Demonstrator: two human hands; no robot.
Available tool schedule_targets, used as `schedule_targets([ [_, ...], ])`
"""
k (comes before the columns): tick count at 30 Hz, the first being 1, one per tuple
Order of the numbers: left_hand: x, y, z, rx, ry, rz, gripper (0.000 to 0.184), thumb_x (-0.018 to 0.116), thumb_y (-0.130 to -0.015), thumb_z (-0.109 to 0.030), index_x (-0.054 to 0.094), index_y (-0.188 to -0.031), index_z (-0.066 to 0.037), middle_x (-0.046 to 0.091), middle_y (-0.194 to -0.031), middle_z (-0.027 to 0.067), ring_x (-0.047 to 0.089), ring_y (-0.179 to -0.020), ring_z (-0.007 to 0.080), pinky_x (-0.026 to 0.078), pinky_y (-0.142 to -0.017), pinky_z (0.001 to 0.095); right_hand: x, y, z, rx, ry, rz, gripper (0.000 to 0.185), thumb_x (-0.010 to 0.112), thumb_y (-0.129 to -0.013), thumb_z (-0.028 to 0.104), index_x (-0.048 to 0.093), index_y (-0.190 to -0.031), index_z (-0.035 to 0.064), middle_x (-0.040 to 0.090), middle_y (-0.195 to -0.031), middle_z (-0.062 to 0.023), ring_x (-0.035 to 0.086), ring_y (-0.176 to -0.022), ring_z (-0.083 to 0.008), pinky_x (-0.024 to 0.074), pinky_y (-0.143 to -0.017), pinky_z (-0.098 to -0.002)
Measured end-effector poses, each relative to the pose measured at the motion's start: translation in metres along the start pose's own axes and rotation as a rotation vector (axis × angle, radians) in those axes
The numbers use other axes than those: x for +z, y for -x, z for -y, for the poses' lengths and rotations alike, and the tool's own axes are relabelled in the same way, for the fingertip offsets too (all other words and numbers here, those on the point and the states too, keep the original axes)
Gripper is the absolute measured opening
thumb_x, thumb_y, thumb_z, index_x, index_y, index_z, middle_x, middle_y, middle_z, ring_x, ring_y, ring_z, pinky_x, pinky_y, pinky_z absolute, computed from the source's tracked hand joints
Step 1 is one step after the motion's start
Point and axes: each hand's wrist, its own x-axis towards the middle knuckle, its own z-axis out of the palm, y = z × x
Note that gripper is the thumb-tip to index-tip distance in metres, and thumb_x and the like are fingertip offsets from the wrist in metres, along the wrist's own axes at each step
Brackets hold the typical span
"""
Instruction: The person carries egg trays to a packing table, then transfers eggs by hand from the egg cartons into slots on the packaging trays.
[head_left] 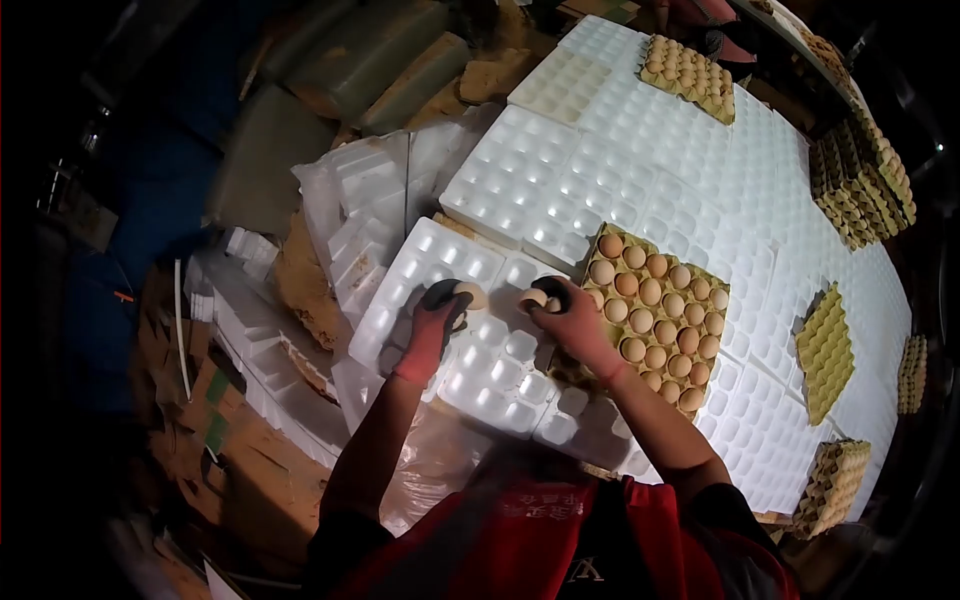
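Observation:
My left hand (432, 318), in a red glove with dark fingers, closes around a pale brown egg (471, 295); a second egg (459, 321) shows just below its fingers. It is over a white foam egg tray (430, 255) with rounded hollows. Facing it, my right hand (578, 325), also gloved, grips an egg (533, 298), and part of another egg (553, 304) shows beside it. Just right of that hand is a yellowish pulp tray (568, 372) filled largely with brown eggs (650, 291). Its lower left part is partly covered by my right hand and forearm.
More white foam trays (690, 150) spread across the table. A pulp tray of eggs (688, 75) lies at the back, stacked egg trays (858, 185) at the right. A bare pulp tray (826, 352) lies nearer. Foam stacks (370, 190) and cardboard (265, 470) are at left.

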Motion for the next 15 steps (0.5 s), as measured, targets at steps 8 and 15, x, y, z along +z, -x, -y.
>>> schedule_targets([
  [8, 0.009, -0.03, -0.011, 0.804, -1.434, -0.12, 0.043, 0.073, -0.081, -0.031, 0.062, -0.118, -0.012, 0.057, -0.11, 0.0104, 0.057, -0.102, 0.031, 0.049, -0.086, 0.0417, 0.054, -0.063, -0.03, -0.324, 0.56, -0.109, 0.043, 0.069, -0.081, 0.019, 0.06, -0.122, 0.007, 0.056, -0.122, -0.0158, 0.054, -0.114, -0.0376, 0.0446, -0.097, -0.0463],
  [15, 0.022, -0.059, -0.01, 0.895, -1.578, -0.156, 0.066, 0.067, -0.083, -0.036, 0.049, -0.141, -0.008, 0.047, -0.139, 0.0174, 0.042, -0.127, 0.0405, 0.036, -0.105, 0.0533, 0.009, -0.021, 0.005, -0.269, 0.513, -0.172, 0.035, 0.068, -0.083, 0.01, 0.063, -0.118, 0.0063, 0.059, -0.119, -0.0155, 0.055, -0.113, -0.0363, 0.0464, -0.096, -0.0429],
])
